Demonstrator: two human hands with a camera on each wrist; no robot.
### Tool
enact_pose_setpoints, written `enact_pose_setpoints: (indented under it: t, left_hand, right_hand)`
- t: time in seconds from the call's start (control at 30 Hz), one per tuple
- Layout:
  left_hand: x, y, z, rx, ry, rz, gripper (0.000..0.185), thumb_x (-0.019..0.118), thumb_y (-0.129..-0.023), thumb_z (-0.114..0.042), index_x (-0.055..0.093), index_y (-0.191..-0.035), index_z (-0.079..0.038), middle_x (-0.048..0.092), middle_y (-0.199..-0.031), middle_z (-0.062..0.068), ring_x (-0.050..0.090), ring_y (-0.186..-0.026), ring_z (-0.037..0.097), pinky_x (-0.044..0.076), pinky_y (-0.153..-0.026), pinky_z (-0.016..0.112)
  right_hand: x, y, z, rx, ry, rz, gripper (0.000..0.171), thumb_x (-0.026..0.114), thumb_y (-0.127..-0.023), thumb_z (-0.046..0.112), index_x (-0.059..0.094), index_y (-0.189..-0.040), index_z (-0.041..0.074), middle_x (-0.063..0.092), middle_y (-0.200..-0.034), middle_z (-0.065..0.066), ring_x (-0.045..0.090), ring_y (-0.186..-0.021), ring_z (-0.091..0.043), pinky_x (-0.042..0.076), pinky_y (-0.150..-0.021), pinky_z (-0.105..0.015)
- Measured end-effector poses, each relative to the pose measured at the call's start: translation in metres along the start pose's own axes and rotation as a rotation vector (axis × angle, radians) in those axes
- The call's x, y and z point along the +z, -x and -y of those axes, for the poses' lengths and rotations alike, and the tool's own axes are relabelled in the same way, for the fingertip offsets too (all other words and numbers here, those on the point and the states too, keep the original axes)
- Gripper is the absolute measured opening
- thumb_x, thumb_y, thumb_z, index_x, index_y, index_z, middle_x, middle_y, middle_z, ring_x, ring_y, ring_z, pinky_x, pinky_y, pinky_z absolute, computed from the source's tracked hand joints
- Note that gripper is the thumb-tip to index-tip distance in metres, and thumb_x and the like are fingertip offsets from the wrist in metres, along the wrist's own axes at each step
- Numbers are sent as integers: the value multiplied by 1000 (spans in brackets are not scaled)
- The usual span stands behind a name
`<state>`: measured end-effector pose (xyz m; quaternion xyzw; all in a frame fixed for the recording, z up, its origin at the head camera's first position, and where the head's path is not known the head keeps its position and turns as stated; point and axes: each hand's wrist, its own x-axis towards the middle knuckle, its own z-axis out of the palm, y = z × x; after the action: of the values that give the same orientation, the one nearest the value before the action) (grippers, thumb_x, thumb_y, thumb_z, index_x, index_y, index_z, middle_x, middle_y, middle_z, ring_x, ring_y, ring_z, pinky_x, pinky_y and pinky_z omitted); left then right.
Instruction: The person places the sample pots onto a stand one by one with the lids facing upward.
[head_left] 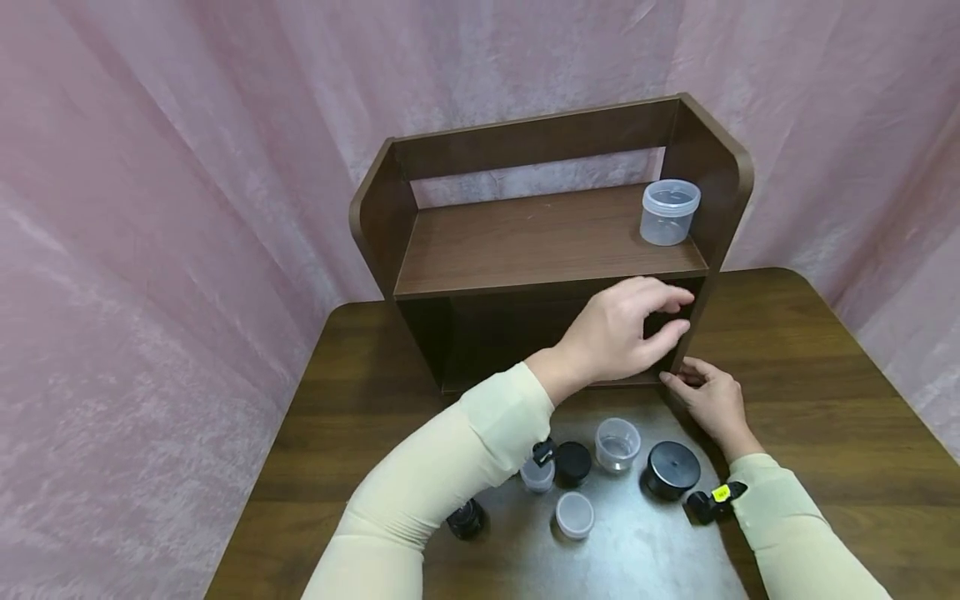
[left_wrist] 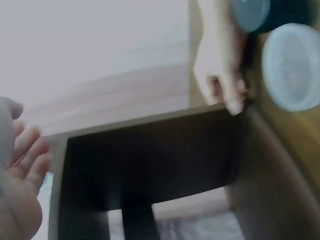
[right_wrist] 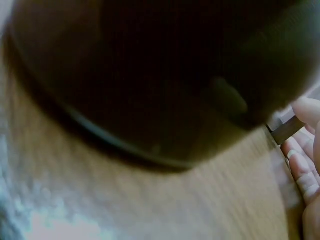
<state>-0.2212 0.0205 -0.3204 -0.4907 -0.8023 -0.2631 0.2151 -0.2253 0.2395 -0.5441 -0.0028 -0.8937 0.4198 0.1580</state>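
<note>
My left hand (head_left: pixel 622 333) was raised in front of the lower compartment of the dark wooden shelf unit (head_left: pixel 551 250), near its right upright, with the fingers bent and a narrow gap between thumb and fingertips; I could not tell whether anything sat in that gap, since the compartment behind it was dark. My right hand (head_left: pixel 711 400) lay at about four o'clock from the left, low on the table (head_left: pixel 825 392), its curled fingertips touching the foot of the shelf's right side panel. On the upper shelf, at one o'clock from my left hand, stood a clear lidded jar (head_left: pixel 667 212) close against the right wall. On the table at six o'clock from my hands lay a loose group: an open clear cup (head_left: pixel 617 444), a round black lid (head_left: pixel 672 469), a smaller black jar (head_left: pixel 573 463), a small clear jar (head_left: pixel 537 475), a white-lidded pot (head_left: pixel 574 514) and a dark jar (head_left: pixel 467 518) near my left sleeve.
</note>
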Motion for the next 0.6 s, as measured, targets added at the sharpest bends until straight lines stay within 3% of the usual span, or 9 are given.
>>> enact_pose_setpoints:
  t: [0.1, 0.23, 0.33, 0.43, 0.6]
  left_hand:
    - [12, 16, -7, -23, 29, 211, 28, 63, -92, -25, 67, -117, -12, 66, -105, -6, 56, -99, 0, 37, -91, 9]
    - [37, 36, -9, -39, 34, 464, 35, 63, -92, -35, 65, -123, -18, 62, -117, -10, 51, -110, -3, 33, -96, 8]
    - [56, 53, -8, -60, 22, 598, 46, 63, -91, -45, 61, -129, -20, 58, -126, -12, 47, -119, -2, 29, -101, 9]
    - [70, 66, -7, -67, -3, 668, 55, 63, -88, -53, 59, -131, -20, 57, -128, -12, 46, -121, -2, 30, -101, 10]
    - [82, 75, -8, -70, -3, 715, 69, 65, -81, -63, 57, -134, -21, 55, -127, -13, 47, -117, -3, 32, -98, 9]
  right_hand:
    - [0, 0, 1, 16, -1, -9, 39, 74, -85, 34, 70, -111, 5, 72, -94, -13, 52, -75, 12, 43, -67, -15]
    - [-2, 1, 1, 29, 0, -9, 40, 75, -84, 27, 68, -114, 1, 72, -96, -16, 59, -79, -1, 42, -65, -11]
    - [-1, 1, 1, 26, -6, 13, 48, 74, -85, 30, 64, -120, -1, 71, -100, -17, 66, -85, -14, 42, -66, -8]
    - [1, 1, 1, 26, -3, 26, 54, 71, -86, 38, 62, -122, -2, 71, -101, -16, 68, -91, -26, 44, -69, -12]
    - [1, 2, 0, 34, 8, 29, 56, 70, -87, 40, 61, -123, -2, 71, -102, -16, 68, -94, -30, 43, -72, -14]
